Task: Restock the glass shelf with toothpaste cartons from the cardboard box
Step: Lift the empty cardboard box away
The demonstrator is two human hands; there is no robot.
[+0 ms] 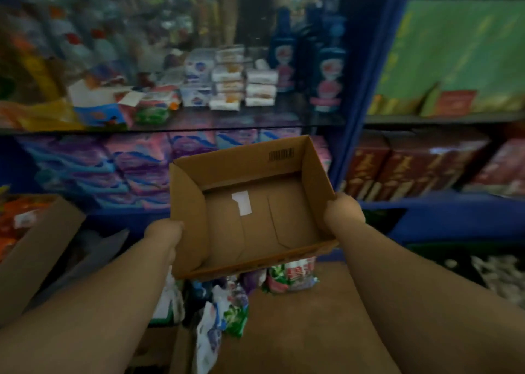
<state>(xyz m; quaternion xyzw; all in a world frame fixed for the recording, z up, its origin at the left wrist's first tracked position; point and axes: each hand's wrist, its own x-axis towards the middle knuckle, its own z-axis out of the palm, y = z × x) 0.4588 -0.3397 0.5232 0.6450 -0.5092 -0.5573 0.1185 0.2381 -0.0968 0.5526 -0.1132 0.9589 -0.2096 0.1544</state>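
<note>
Head view, cardboard box (257, 223) in two-sided grip, left hand (163, 236), right hand (343, 211)

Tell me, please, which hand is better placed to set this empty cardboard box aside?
Left, probably. The left hand grips the cardboard box by its left wall, nearest the larger carton at lower left; the right hand faces the blue shelf frame.

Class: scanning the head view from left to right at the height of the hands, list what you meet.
brown carton → left hand → cardboard box → right hand → blue shelf ledge
</note>
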